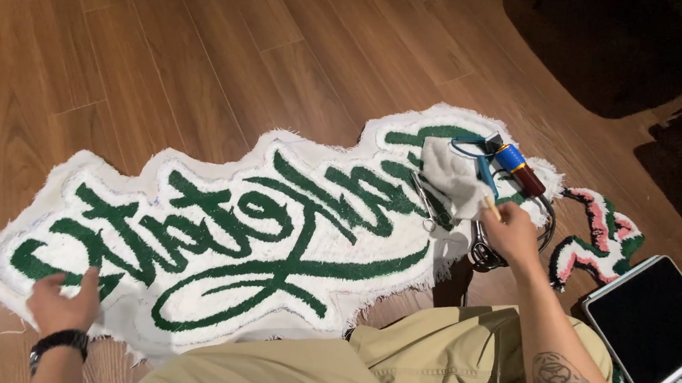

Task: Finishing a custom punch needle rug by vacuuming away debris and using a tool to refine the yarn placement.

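Note:
A long white tufted rug with green script lettering lies on the wooden floor in front of my knees. My left hand, with a black watch on the wrist, presses on the rug's left end with fingers spread. My right hand hovers over the rug's right end and pinches a thin pale stick. Close to that hand lie a grey cloth, a pair of metal scissors and a blue and dark red tool with cables.
A small pink, green and white tufted piece lies to the right of the rug. A tablet with a dark screen sits at the lower right. Dark mats cover the floor at the top right. My tan trousers fill the bottom.

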